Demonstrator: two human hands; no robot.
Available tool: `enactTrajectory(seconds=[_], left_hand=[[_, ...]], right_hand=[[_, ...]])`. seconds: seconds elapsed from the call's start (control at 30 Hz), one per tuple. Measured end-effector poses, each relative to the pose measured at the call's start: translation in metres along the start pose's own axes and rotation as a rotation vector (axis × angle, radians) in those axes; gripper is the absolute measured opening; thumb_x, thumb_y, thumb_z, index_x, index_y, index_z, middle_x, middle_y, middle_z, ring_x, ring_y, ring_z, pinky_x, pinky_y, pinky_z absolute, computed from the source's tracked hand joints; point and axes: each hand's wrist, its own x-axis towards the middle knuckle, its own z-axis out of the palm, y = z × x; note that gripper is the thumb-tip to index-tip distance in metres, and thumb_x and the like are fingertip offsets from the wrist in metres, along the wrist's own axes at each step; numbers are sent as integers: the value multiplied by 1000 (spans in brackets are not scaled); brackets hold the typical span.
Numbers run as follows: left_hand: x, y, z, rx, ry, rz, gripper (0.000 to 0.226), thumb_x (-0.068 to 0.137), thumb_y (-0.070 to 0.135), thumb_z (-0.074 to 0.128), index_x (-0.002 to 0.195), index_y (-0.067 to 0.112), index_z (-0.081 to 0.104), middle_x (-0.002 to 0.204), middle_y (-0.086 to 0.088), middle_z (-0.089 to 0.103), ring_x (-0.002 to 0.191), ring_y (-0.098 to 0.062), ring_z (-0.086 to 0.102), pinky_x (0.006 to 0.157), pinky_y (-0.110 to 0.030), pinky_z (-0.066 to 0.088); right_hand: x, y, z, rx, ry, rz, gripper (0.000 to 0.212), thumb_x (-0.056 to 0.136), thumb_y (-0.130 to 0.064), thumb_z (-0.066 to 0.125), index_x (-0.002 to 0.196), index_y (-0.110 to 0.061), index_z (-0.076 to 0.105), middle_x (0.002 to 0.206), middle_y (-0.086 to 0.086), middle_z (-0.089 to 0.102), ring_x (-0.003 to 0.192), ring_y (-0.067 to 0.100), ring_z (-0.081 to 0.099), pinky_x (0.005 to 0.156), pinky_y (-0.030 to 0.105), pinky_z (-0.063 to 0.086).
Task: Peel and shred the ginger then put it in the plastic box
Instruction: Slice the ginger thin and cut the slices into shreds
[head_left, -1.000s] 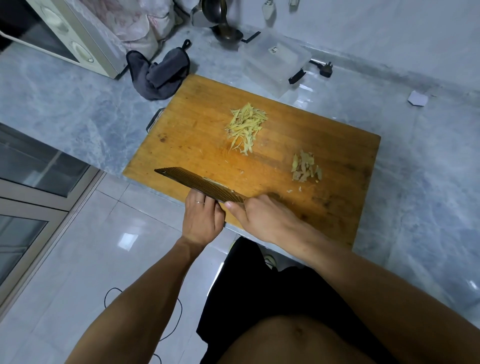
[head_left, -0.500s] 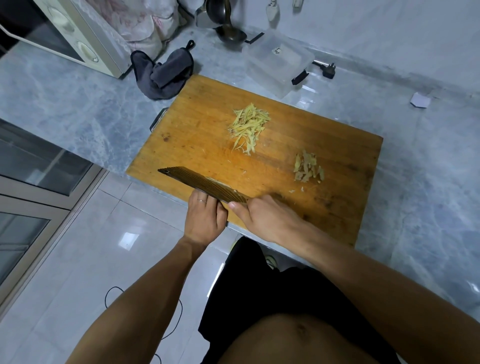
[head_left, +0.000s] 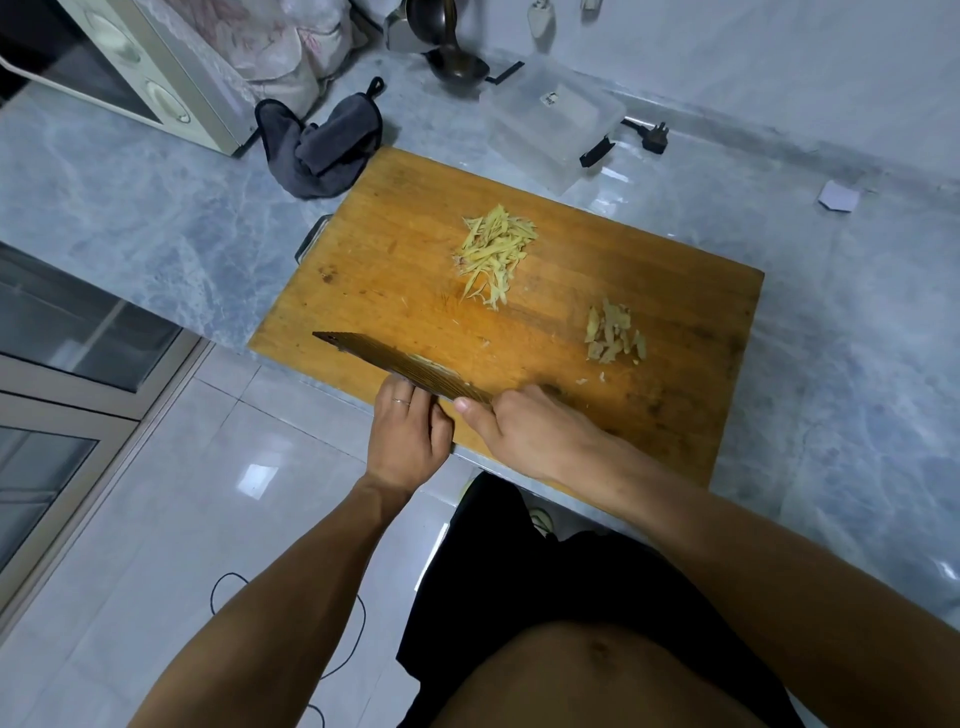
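Observation:
A pile of yellow ginger shreds (head_left: 493, 254) lies near the middle of the wooden cutting board (head_left: 395, 260). A smaller heap of ginger peel scraps (head_left: 613, 332) sits to its right. The clear plastic box (head_left: 550, 124) stands on the counter behind the board. My right hand (head_left: 540, 431) grips the handle of a cleaver (head_left: 400, 364), whose blade hangs over the board's near edge with a few shreds stuck on it. My left hand (head_left: 408, 436) is under the blade with its fingers against the flat side.
A grey cloth (head_left: 322, 145) lies left of the board, beside a microwave (head_left: 130, 67). A ladle (head_left: 452, 57) and a black plug (head_left: 652, 137) rest near the wall. A paper scrap (head_left: 839, 197) lies far right. The marble counter's edge runs under the board.
Both hands and the cleaver stay at the board's near edge; only the view shifts slightly.

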Motion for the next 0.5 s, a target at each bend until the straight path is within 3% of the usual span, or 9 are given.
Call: enactTrajectory(seconds=[0.17, 0.3, 0.43, 0.5], left_hand=[[2, 3, -3, -9, -9, -16, 32, 90, 16, 42, 102, -5, 62, 103, -23, 58, 98, -35, 46, 89, -43, 41], [4, 10, -9, 13, 48, 44, 18, 89, 15, 42, 88, 1, 52, 83, -22, 56, 88, -31, 40, 74, -42, 43], [3, 6, -5, 17, 22, -2, 30, 89, 18, 41, 79, -3, 60, 79, -25, 59, 88, -32, 40, 72, -43, 47], [4, 2, -4, 29, -29, -13, 37, 90, 21, 39, 73, -1, 64, 76, -22, 60, 86, -31, 41, 74, -44, 45]], right_hand=[[3, -2, 1, -1, 22, 5, 61, 102, -61, 23, 63, -19, 43, 74, 7, 45, 74, 32, 50, 65, 32, 37], [7, -8, 0, -13, 34, 4, 61, 102, -62, 24, 70, -15, 47, 69, 5, 41, 75, 31, 50, 66, 33, 38], [5, -5, 6, -15, 18, 8, 61, 101, -63, 23, 80, -15, 52, 73, 5, 41, 77, 31, 49, 67, 34, 39], [6, -4, 9, -5, 1, 15, 62, 101, -64, 22, 74, -15, 48, 75, 6, 42, 78, 32, 49, 65, 34, 38]])
